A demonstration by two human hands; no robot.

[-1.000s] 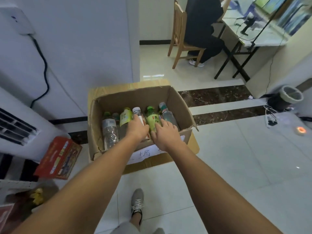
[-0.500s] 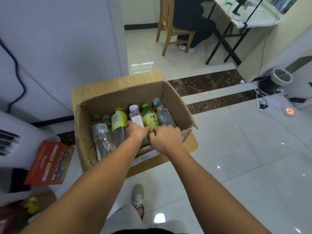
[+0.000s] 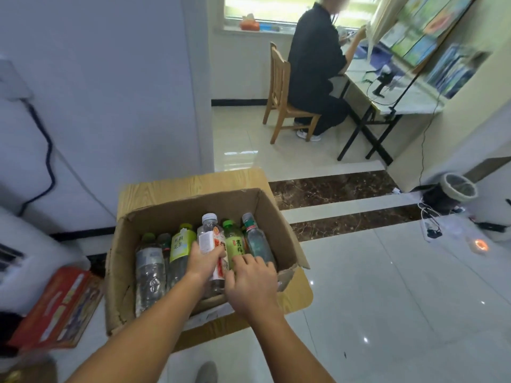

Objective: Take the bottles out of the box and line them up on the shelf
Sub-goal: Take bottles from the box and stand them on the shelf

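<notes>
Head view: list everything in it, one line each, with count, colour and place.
box: one, brown cardboard, on the board
board: one, light wood, under the box
white-cap bottle: one, clear, in the box
other bottles: at least five, clear or green-labelled, standing in the box
carton: one, red, floor at left
cable: one, black, left wall
chair: one, wooden, at the desk
seated person: one, dark clothes, on the chair
desk: one, pale top, black legs, far right
bin: one, dark, floor at right
shoe: one, grey, bottom edge
left hand: grips the white-cap bottle
right hand: fingers touch one of the other bottles
</notes>
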